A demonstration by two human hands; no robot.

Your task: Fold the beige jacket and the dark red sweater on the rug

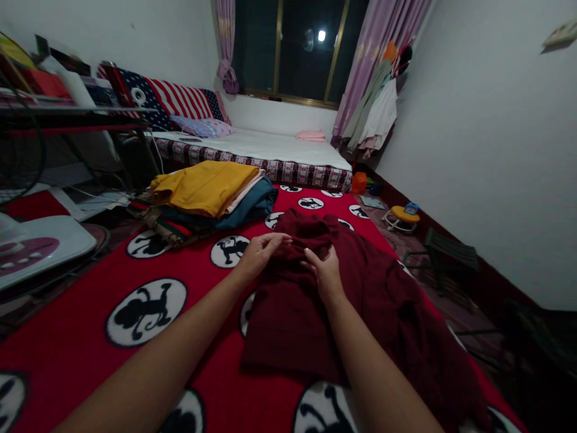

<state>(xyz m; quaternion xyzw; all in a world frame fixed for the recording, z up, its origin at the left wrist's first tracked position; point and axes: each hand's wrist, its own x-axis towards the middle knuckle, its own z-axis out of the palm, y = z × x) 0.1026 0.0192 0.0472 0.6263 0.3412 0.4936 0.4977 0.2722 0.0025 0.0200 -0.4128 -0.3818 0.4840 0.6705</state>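
Maroon garment (360,288) pinched by left hand (259,252), right hand (327,273).

Crumpled maroon garment (360,288) on red bedspread (90,288)

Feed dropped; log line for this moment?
left hand: on maroon garment | right hand: pinching it | folded stack: behind, apart

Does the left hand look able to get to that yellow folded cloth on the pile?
Probably yes: the left hand rests on the maroon garment, and only bare red blanket separates it from the yellow cloth.
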